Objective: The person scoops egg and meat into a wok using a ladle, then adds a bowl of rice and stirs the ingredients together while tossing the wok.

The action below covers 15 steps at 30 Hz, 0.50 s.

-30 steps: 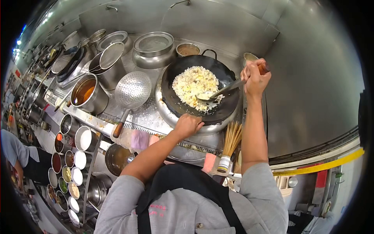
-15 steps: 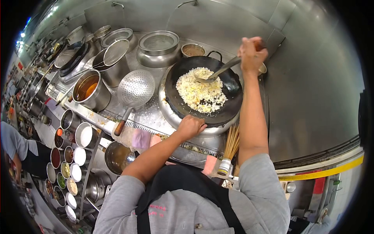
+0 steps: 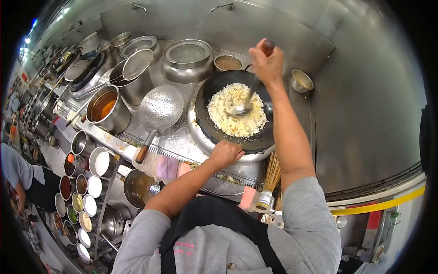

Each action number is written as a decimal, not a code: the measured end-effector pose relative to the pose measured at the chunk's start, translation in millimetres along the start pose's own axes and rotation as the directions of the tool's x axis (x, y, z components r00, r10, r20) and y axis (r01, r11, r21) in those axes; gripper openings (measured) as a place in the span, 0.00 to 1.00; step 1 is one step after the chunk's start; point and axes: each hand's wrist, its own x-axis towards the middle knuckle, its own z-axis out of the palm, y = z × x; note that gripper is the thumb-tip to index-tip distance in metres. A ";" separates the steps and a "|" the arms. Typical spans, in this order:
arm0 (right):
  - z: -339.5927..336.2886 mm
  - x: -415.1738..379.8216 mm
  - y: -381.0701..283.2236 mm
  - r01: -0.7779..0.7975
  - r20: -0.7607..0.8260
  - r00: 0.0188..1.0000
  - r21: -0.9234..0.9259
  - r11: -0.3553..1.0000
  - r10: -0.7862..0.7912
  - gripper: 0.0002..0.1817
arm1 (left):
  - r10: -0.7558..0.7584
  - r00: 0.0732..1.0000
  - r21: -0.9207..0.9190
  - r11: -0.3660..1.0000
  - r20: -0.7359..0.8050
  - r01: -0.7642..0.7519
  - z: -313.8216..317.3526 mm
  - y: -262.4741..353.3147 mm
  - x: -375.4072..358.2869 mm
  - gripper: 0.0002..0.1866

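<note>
A black wok [image 3: 207, 123] sits on the round metal burner ring, holding loose white rice [image 3: 223, 121] mixed with yellow bits that look like egg. My left hand [image 3: 226, 154] is closed on the wok's near edge; whatever lies under its fingers is hidden. My right hand [image 3: 268, 66] is wrapped round the brown handle of a metal ladle [image 3: 239, 109]. The ladle's bowl rests in the rice, slightly blurred, and its shaft slants up toward that hand.
Left of the wok lies a perforated skimmer [image 3: 160, 107]. Beyond it stands a pot of brown liquid [image 3: 109, 109]. A lidded pot [image 3: 187, 59] and a small bowl [image 3: 302, 81] are behind. Thin sticks [image 3: 272, 173] stand near my right elbow. A co-worker [image 3: 27, 171] is at far left.
My right hand has moved left, and the ladle stands steeper, its bowl lower in the rice. The rice is gathered closer together. My left hand stays at the wok's edge.
</note>
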 end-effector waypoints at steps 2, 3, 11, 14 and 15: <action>-18.8 8.9 -2.0 0.126 -0.085 0.985 -0.219 0.967 -0.148 0.10 | -0.002 1.000 0.009 1.000 -0.009 0.002 -1.5 -2.4 -1.5 0.15; -24.5 12.8 -9.8 0.085 -0.160 0.982 -0.085 0.993 -0.098 0.10 | -0.003 1.000 0.012 1.000 -0.017 0.003 -1.3 -1.4 -2.1 0.15; -47.5 5.2 -0.2 -0.153 -0.152 0.970 0.231 0.961 0.191 0.10 | -0.009 1.000 -0.006 1.000 -0.019 0.009 -0.1 0.6 -1.7 0.15; -67.0 -4.1 -37.5 -0.112 -0.201 0.967 0.207 0.972 0.155 0.11 | -0.006 1.000 0.024 1.000 0.017 0.006 0.4 -0.6 -1.8 0.14; -69.8 -14.0 -44.9 -0.114 -0.231 0.960 0.196 0.974 0.159 0.11 | -0.013 1.000 0.011 1.000 0.012 0.012 0.1 0.5 -3.8 0.14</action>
